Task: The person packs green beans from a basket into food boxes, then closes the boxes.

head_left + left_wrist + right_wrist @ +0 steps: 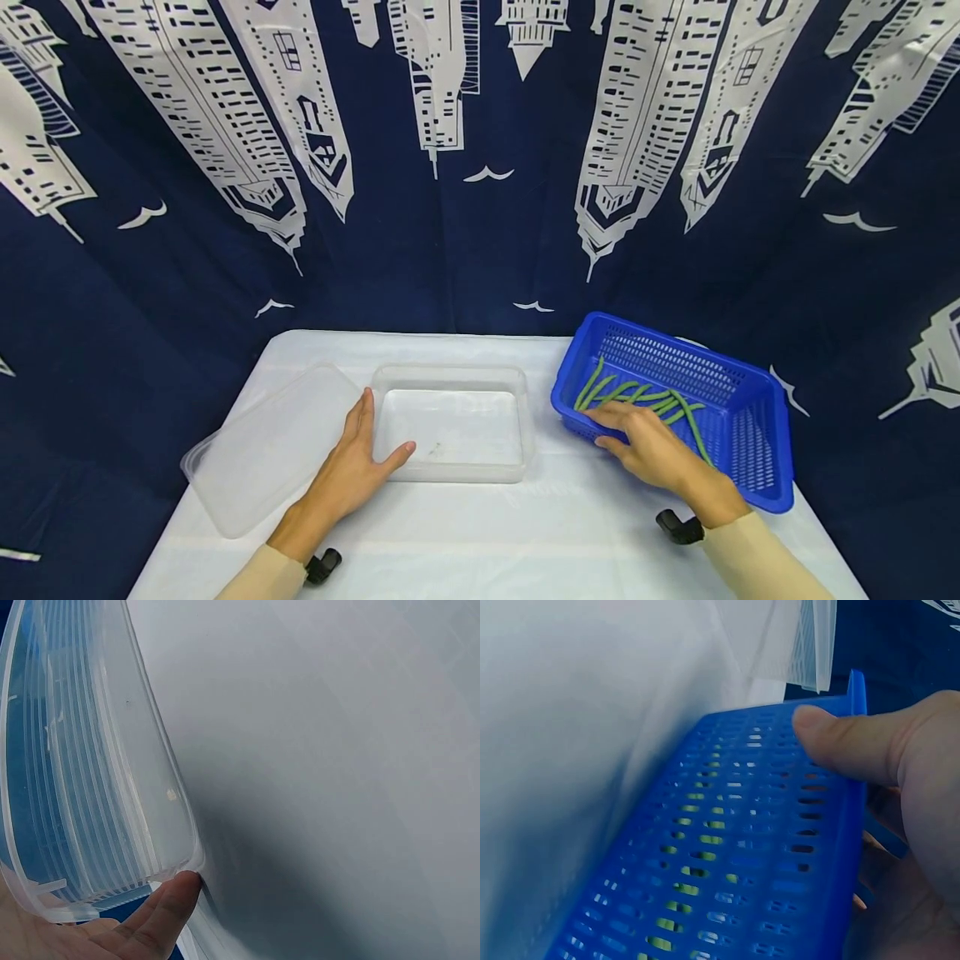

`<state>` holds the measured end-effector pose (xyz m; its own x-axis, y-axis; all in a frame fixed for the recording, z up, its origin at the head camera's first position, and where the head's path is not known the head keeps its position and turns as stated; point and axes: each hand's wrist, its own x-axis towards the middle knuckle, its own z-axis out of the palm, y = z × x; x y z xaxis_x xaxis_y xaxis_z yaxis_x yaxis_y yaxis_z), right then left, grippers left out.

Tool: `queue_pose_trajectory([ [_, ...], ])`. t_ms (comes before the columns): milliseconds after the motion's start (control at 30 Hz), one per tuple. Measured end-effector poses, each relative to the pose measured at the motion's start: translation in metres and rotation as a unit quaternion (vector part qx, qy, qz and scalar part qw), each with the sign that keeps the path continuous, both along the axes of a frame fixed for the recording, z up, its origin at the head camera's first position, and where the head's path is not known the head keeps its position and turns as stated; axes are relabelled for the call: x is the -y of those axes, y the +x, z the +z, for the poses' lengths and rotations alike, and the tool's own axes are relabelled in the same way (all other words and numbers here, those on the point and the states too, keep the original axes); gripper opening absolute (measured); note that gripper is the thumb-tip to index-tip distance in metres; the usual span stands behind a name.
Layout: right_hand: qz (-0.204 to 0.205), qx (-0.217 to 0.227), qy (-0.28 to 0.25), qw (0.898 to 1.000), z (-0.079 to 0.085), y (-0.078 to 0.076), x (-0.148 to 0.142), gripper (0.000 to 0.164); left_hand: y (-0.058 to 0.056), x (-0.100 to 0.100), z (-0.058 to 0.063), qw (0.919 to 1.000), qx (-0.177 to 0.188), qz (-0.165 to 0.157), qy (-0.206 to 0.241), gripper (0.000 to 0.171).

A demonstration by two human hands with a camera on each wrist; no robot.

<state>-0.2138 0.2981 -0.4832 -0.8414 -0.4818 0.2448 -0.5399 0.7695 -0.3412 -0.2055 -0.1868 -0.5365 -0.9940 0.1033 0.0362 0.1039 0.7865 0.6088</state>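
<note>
In the head view a clear plastic container (pixel 450 472) stands on the white table. At its left end is my left hand (pixel 352 477), fingers straight and thumb spread along the near side. The left wrist view shows fingertips (pixel 180 889) against a corner of the container (pixel 142 795). My right hand (pixel 651 450) grips the left end of a blue perforated basket (pixel 675 343). Its thumb (pixel 847 739) presses the outer wall of the basket (pixel 765 817), while the fingers reach inside over the rim. Green beans (pixel 693 425) lie in the basket, partly hidden by that hand.
A translucent lid (pixel 277 450) lies slanted on the table's left side, partly behind my left forearm. The white-covered table (pixel 562 542) ends at the back against a dark blue cloth (pixel 450 258) printed with white buildings.
</note>
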Motion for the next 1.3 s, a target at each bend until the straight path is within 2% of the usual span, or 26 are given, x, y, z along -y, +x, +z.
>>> queue_pose_trajectory([
  [167,0.01,0.042,0.01,0.999,0.009,-0.001,-0.008,0.046,0.001,0.001,0.0,1.0,0.001,0.0,-0.001,0.128],
  [367,0.015,0.115,0.003,0.993,0.022,-0.012,-0.019,0.048,0.001,0.001,0.001,1.0,0.005,-0.001,-0.003,0.13],
  [567,0.015,0.132,-0.012,0.991,0.034,-0.029,-0.032,0.052,-0.001,0.003,0.0,1.0,0.007,-0.002,-0.002,0.13],
  [767,0.018,0.139,0.011,0.99,0.041,-0.052,-0.043,0.051,-0.002,0.005,0.001,1.0,0.0,-0.003,-0.009,0.131],
  [933,0.024,0.126,0.035,0.991,0.04,-0.069,-0.051,0.05,-0.002,0.006,0.001,1.0,0.001,-0.001,-0.003,0.13],
  [1067,0.027,0.138,0.041,0.989,0.034,-0.08,-0.058,0.052,0.0,0.005,0.0,1.0,0.004,0.007,-0.001,0.13],
  [1300,0.061,0.143,0.053,0.986,0.02,-0.093,-0.062,0.052,0.002,0.003,0.001,0.9999,0.004,0.012,0.005,0.128],
])
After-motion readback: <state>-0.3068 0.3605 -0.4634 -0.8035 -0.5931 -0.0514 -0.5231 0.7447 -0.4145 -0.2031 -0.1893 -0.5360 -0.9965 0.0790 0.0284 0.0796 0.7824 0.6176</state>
